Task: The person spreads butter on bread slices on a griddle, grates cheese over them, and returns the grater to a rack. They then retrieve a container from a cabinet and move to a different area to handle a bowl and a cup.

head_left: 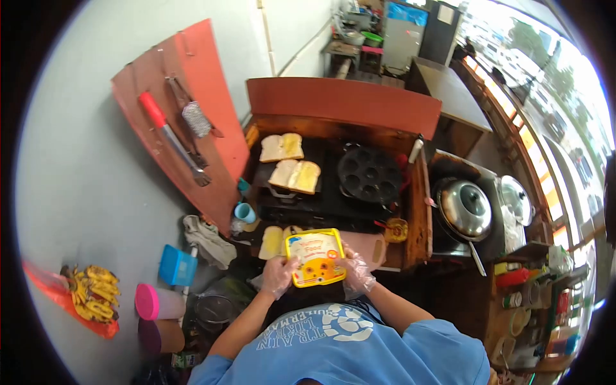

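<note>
A yellow-rimmed plastic food tub (316,256) with a printed lid is held level in front of my body. My left hand (280,276), in a clear plastic glove, grips its left side. On the opposite side my gloved right hand (356,271) holds the tub too. Just beyond the tub's left corner lies a bread slice with yellow spread (271,242), partly hidden by the tub. Further back, bread slices (295,176) with yellow spread on one half rest on a dark griddle, and another pair (281,147) lies behind them.
A round black pan with hollows (370,173) sits right of the bread. A pink board (369,247) lies under my right hand's side. Lidded pot (463,208) stands at right. Tongs (173,138) hang on the red panel; bananas (95,292) hang at left.
</note>
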